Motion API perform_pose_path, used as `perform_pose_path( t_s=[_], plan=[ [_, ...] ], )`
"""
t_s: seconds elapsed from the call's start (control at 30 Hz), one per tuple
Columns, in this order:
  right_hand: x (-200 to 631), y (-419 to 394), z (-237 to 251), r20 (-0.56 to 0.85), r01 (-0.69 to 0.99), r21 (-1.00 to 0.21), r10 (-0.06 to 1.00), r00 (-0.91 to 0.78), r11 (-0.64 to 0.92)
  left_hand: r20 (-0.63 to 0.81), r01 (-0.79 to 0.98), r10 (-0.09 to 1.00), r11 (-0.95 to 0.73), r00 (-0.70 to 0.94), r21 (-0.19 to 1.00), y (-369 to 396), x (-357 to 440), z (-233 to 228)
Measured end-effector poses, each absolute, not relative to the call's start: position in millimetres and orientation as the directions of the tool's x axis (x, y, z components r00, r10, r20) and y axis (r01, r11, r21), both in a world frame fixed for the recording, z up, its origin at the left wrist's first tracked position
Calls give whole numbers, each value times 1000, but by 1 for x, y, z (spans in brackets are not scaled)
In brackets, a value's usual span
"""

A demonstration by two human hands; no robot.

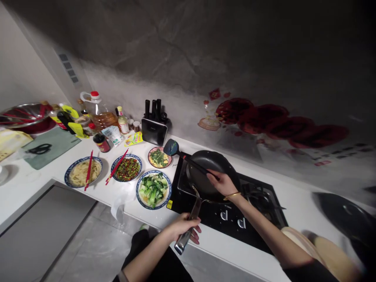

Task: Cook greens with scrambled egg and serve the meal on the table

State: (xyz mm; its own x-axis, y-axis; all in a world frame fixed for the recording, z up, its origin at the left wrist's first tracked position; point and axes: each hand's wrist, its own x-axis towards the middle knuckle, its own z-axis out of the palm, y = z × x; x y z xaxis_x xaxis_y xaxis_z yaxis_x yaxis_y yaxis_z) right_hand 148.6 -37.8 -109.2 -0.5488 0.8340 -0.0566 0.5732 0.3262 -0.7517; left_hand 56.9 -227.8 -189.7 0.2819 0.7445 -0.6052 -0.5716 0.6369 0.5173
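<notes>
Both hands have a firm hold: the left hand [182,226] is wrapped closed around the metal handle [189,223] of a dark frying pan [210,172], gripping it near its free end, which juts out over the front edge of the white counter [38,176], while the right hand [222,183] is closed on the dark handle of a spatula [173,149], fingers curled over the shaft above the pan. A gold bangle [232,195] sits on the right wrist. The pan rests on the left burner of a black gas hob [235,219], its inside looking bare and dark. The spatula's blade reaches out past the pan's far left rim, hanging just above a small plate of greens with egg [159,157]. To the left of the hob, near the counter's front, stands a blue-rimmed plate of bok choy [153,189]; beside it further left is a plate of chopped green and red vegetables [127,168] with red chopsticks [116,166] laid across it, then a plate of noodles [83,171] with a second pair of red chopsticks [88,169]. Behind the plates stand a black knife block [154,127], a large oil bottle [98,111] with a red cap, and several small jars and sauce bottles. Black scissors [39,149] lie on a grey mat at the far left, near a steel bowl [23,114].
</notes>
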Motion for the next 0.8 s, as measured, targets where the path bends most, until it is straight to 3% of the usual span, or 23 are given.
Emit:
perform_pose_path(
  t_s=[0.1, 0.17, 0.27, 0.4, 0.5, 0.57, 0.63, 0.8],
  plan=[
    [199, -40, -89, -283, 467, -879, 895, -344, -98, -623, -568, 727, 654, 289, 500, -224, 54, -187],
    [242, -43, -71, -305, 465, -873, 907, -289, -146, -628, -554, 698, 691, 344, 464, -223, 53, -186],
    [296, -48, -54, -142, 652, -752, 942, -305, 98, -659, -539, 664, 720, 353, 437, -223, 55, -186],
    [305, -66, -78, 109, 866, -271, 907, -407, 421, -676, -492, 674, 716, 299, 496, -228, 61, -194],
    [276, -81, -113, 103, 867, 41, 861, -498, 496, -682, -436, 680, 718, 270, 543, -233, 66, -202],
    [262, -89, -128, 67, 820, 96, 818, -572, 565, -696, -404, 673, 726, 251, 557, -237, 70, -207],
    [263, -96, -131, 51, 754, 71, 753, -656, 653, -707, -391, 667, 731, 237, 559, -240, 74, -210],
    [319, -113, -98, -19, 550, 50, 551, -834, 834, -719, -417, 666, 721, 199, 553, -243, 81, -210]
  ],
)
